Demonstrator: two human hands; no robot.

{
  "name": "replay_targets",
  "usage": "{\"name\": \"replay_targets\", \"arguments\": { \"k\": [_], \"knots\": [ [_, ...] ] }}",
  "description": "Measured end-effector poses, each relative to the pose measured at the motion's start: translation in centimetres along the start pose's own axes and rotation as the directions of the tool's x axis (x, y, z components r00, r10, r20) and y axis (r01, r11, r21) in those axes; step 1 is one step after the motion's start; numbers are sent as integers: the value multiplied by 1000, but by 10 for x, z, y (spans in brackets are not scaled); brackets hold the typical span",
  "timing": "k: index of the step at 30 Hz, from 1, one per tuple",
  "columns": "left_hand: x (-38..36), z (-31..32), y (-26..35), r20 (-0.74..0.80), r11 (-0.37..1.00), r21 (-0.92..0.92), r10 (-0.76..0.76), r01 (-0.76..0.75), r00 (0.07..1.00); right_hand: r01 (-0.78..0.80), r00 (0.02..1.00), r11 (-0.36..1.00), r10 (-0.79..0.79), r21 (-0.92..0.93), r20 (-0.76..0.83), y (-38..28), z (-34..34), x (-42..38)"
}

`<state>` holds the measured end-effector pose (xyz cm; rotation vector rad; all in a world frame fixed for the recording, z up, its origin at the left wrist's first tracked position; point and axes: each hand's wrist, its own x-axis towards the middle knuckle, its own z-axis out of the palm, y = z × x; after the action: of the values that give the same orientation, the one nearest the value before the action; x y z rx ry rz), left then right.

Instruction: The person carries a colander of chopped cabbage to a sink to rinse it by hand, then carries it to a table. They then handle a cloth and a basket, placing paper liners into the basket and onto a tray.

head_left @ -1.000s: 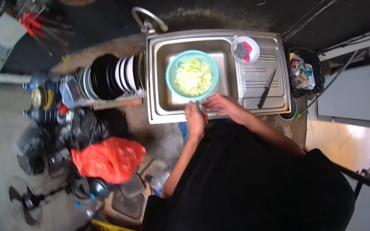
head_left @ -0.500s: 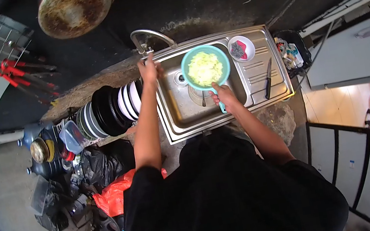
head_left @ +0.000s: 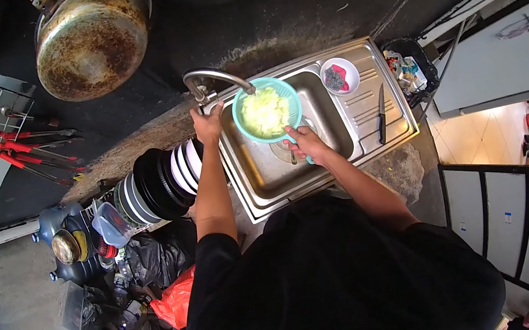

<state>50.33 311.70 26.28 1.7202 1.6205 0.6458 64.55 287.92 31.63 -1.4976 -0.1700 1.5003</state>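
Observation:
My right hand (head_left: 306,142) is closed around the handle of a turquoise plastic strainer (head_left: 292,94). The strainer is held over the sink basin (head_left: 338,142), its rim beneath the spout of the metal faucet (head_left: 221,72). Pale green chopped vegetable pieces (head_left: 264,112), perhaps cabbage, lie in it. At the faucet's base, my left hand (head_left: 207,124) has its thumb and fingers around the faucet handle (head_left: 206,98). Whether water runs from the spout is hard to make out.
On the drainboard (head_left: 361,96) sit a white bowl (head_left: 348,68) with a grey and pink scrubber-like item inside, and a dark-handled knife (head_left: 381,119). Plates (head_left: 184,168) stand in a row left of the sink. A blackened pan (head_left: 94,43) hangs above.
The strainer has moved left in my right hand, under the spout. My left hand has shifted slightly lower at the faucet. The camera view has tilted a little.

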Motion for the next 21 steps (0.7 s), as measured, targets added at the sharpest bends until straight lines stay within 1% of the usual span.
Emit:
{"name": "replay_targets", "arguments": {
  "k": [1, 2, 3, 4, 5, 6, 7, 8, 9, 11, 12, 13, 15, 16, 17, 18, 19, 20, 21],
  "knots": [
    [-3, -2, -1, -61, 998, 59, -14, 18, 998, 2, 1000, 1000, -1, -10, 8, -1, 2, 4],
    [-6, -4, -2, -56, 996, 63, -61, 64, 997, 4, 1000, 999, -3, 36, -25, -1, 7, 8],
    [-13, -12, 11, -51, 992, 68, -106, 109, 993, 7, 998, 996, -2, 84, -57, 0, 13, 12],
    [-16, -12, 13, -61, 996, -2, -94, 94, 994, 2, 995, 999, 2, 40, -95, 0, 20, 16],
    [-19, -12, 16, -90, 997, -71, -41, 35, 995, 4, 996, 999, -1, 38, -85, -2, 19, 20],
    [-20, -14, 22, -285, 978, -96, 151, -185, 947, -18, 999, 1000, 19, 6, -43, -3, 16, 24],
    [-26, -22, 39, -464, 915, -75, 320, -397, 826, -44, 999, 999, 44, -24, -5, -2, 17, 25],
    [-31, -31, 56, -510, 885, -66, 367, -462, 778, -20, 999, 1000, 20, 17, -31, 1, 19, 26],
    [-34, -44, 74, -506, 887, -60, 367, -457, 780, -28, 999, 999, 28, 21, -28, 3, 21, 26],
    [-38, -60, 101, -521, 833, -52, 448, -551, 727, -37, 999, 999, 38, 37, -30, 8, 23, 26],
    [-42, -63, 116, -572, 819, -82, 429, -569, 699, -67, 997, 997, 69, -34, 46, 6, 16, 27],
    [-46, -63, 116, -568, 815, -75, 438, -574, 697, -65, 997, 998, 66, -24, 50, 8, 16, 27],
    [-52, -58, 109, -531, 839, -134, 388, -527, 753, -38, 999, 993, 39, 108, -4, 13, 17, 27],
    [-54, -51, 103, -480, 823, -233, 366, -518, 798, -13, 999, 996, 17, 83, -47, 17, 22, 27],
    [-67, -40, 94, -372, 829, -264, 384, -493, 845, -9, 999, 995, 14, 95, -48, 16, 19, 27],
    [-78, -32, 90, -257, 792, -192, 529, -579, 809, -14, 1000, 1000, 14, -12, 4, 13, 14, 25],
    [-92, -29, 96, -19, 823, -134, 555, -552, 831, -18, 998, 993, 24, -120, 55, 14, 10, 23],
    [-84, -11, 75, 250, 765, 44, 615, -643, 748, -11, 999, 996, 16, -91, 48, 20, 7, 26],
    [-86, -2, 70, 250, 764, 45, 615, -644, 747, -11, 999, 996, 15, -90, 49, 23, 9, 27]
  ]
}}
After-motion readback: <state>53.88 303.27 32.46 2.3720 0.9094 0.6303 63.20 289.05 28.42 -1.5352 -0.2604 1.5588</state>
